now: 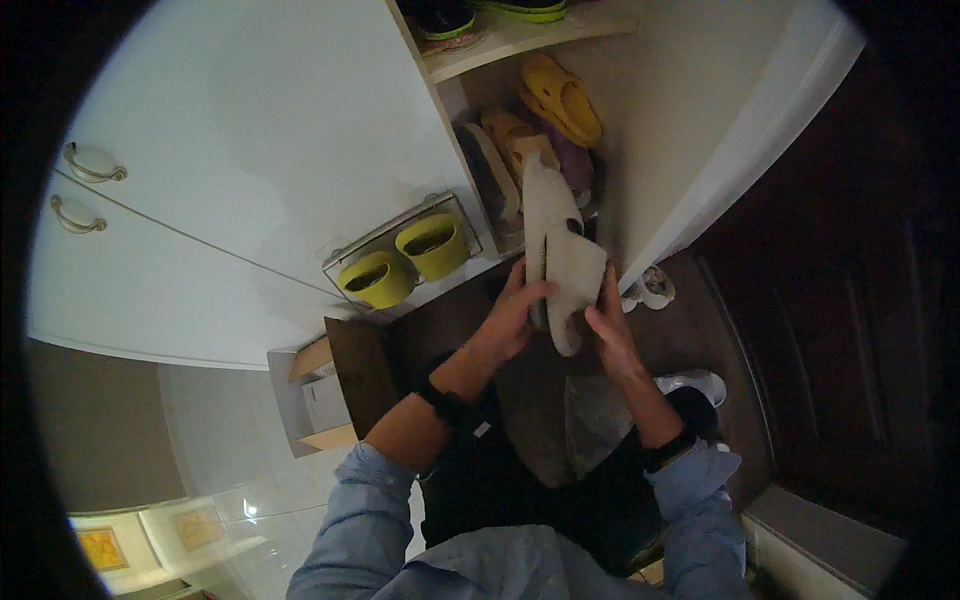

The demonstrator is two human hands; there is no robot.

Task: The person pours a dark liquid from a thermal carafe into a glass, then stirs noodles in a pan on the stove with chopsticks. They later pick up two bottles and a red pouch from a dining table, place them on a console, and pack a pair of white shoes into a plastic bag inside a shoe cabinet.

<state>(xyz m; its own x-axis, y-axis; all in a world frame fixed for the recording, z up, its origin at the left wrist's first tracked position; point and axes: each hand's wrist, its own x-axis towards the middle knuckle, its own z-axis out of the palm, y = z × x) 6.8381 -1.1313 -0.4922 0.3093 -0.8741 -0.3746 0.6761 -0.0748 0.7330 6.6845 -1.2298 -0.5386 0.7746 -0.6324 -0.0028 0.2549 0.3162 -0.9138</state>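
A pair of off-white clogs (566,255), laid side by side, is held up between my two hands. Along the left side, my left hand (510,319) grips them with the thumb across the heel end. My right hand (616,334) has its fingers on the right clog's edge. The toes point into the lower compartment of a shoe cabinet (536,41). Inside, a yellow clog (562,101) leans at the back right. Tan footwear (504,127), a purple shoe (571,161) and a dark shoe with a pale sole (491,169) lie partly hidden behind the held pair.
Yellow-green clogs (431,247) hang in a metal rack on the white cabinet door (285,127). An open cardboard box (322,405) stands on the floor to the left. White shoes (652,289) sit by the cabinet's right side panel. A dark door (840,300) is at right.
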